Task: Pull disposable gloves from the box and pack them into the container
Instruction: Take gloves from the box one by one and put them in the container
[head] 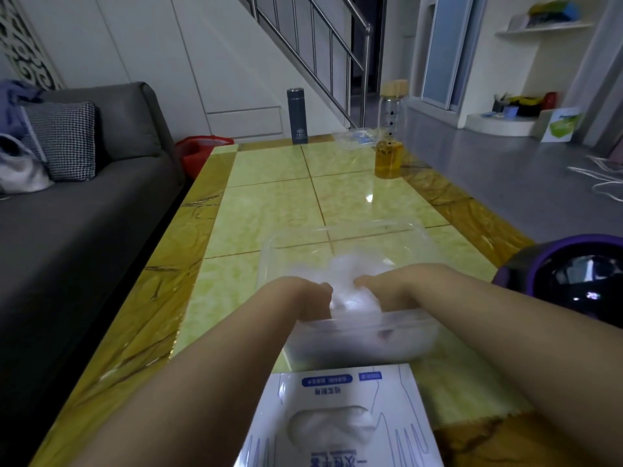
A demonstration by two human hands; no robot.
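Gloves [352, 298] blurred in container [371, 225]; left hand [312, 298], right hand [382, 288] fingers hidden.

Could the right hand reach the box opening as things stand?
Probably yes. The box opening faces up, uncovered, nearer the person than the right hand, which must first release the gloves it holds in the container.
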